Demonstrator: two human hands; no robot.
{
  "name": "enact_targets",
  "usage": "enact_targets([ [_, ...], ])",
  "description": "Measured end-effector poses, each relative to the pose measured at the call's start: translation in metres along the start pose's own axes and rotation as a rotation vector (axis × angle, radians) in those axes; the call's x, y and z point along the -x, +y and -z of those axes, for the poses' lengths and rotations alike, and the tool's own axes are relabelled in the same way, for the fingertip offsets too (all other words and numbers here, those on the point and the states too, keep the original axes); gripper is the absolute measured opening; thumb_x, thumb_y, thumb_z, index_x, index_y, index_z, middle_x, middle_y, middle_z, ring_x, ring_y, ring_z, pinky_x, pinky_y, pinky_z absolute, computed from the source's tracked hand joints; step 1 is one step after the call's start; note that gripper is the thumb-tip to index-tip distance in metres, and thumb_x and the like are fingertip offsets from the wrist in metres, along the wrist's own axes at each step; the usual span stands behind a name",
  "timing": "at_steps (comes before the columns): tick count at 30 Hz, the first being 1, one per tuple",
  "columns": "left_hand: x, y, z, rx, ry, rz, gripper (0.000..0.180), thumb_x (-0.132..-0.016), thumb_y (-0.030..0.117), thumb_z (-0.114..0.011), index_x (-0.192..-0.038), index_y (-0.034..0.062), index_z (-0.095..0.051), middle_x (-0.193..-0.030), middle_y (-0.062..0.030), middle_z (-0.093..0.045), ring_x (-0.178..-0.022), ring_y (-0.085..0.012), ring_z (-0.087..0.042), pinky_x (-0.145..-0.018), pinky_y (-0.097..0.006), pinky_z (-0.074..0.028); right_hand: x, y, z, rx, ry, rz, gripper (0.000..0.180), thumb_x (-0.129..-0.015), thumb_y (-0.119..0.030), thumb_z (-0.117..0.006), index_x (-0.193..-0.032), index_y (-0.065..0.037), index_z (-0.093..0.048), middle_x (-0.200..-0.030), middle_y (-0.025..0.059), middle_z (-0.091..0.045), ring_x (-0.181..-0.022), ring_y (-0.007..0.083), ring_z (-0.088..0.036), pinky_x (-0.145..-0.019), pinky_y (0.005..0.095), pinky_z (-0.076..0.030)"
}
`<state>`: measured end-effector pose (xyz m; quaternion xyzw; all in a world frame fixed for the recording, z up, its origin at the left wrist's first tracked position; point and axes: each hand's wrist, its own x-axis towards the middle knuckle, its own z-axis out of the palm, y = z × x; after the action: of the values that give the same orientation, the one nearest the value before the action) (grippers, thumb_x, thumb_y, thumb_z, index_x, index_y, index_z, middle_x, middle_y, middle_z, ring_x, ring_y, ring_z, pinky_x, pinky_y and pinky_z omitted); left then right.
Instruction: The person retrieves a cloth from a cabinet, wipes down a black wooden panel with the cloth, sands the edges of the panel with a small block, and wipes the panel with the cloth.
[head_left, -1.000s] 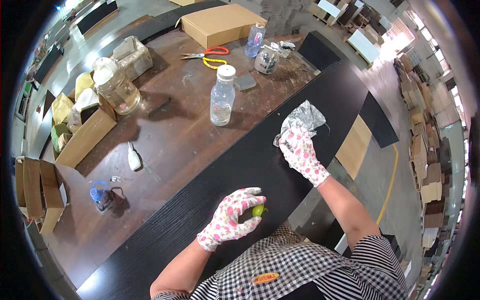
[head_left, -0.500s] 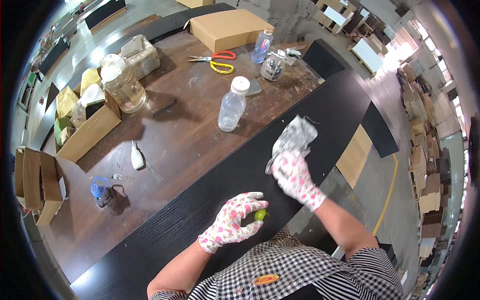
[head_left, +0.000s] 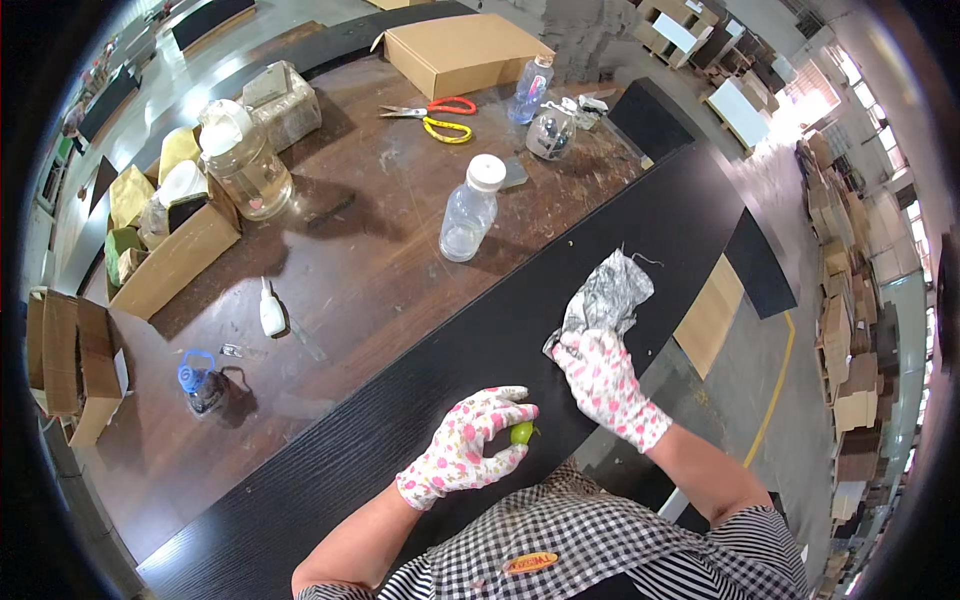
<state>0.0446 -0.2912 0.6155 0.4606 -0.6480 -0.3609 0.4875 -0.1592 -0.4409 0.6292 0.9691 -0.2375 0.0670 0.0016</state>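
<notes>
Though two gloved hands (head_left: 465, 442) (head_left: 606, 382), one gray rag (head_left: 612, 290).

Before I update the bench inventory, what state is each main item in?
Silver-grey cloth, crumpled, gripped by right hand.
Small green object, within the curl of left hand.
Scissors, lying flat, handles spread.
Tall clear bottle, upright, white cap on.
Bluish bottle, upright, capped.
Large clear jug, upright.
Flat cardboard box, lid down.
Filled cardboard box, open.
</notes>
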Motion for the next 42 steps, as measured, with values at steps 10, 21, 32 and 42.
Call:
enact_targets([
  [10,-0.001,0.003,0.000,-0.004,-0.008,0.010,0.043,-0.073,0.015,-0.072,-0.114,0.0032,-0.064,-0.116,-0.0178,-0.064,-0.118,-0.0352,-0.057,-0.098,-0.045,-0.045,-0.005,0.012,0.005,0.007,-0.016,-0.038,0.032,-0.083,-0.011,-0.053,-0.112,-0.012,-0.068,-0.114,0.0094,-0.062,-0.105,0.0308,-0.055,-0.090,0.0440,-0.046],
  [21,-0.002,0.007,-0.001,-0.018,0.013,0.005,0.043,-0.073,0.015,-0.072,-0.114,0.0056,-0.065,-0.120,-0.0189,-0.062,-0.116,-0.0352,-0.058,-0.098,-0.044,-0.045,-0.029,0.027,0.014,0.069,0.002,-0.061,0.027,-0.085,-0.013,-0.058,-0.111,-0.014,-0.069,-0.110,0.0089,-0.063,-0.103,0.0294,-0.057,-0.091,0.0427,-0.047],
  [32,-0.002,0.005,-0.001,-0.002,0.034,0.014,0.040,-0.073,0.014,-0.071,-0.110,0.0025,-0.066,-0.109,-0.0138,-0.067,-0.118,-0.0348,-0.057,-0.100,-0.045,-0.044,-0.027,0.024,0.005,0.048,0.045,-0.053,0.026,-0.088,-0.017,-0.054,-0.106,-0.015,-0.071,-0.108,0.0065,-0.065,-0.098,0.0279,-0.058,-0.087,0.0414,-0.047],
  [42,-0.003,0.003,0.000,-0.006,0.019,0.056,0.042,-0.074,0.015,-0.072,-0.114,0.0038,-0.066,-0.124,-0.0203,-0.061,-0.118,-0.0348,-0.058,-0.101,-0.043,-0.044,-0.030,0.137,0.007,-0.028,0.039,-0.459,0.019,-0.086,-0.008,-0.054,-0.099,-0.008,-0.068,-0.093,0.0120,-0.063,-0.094,0.0307,-0.060,-0.079,0.0408,-0.048],
])
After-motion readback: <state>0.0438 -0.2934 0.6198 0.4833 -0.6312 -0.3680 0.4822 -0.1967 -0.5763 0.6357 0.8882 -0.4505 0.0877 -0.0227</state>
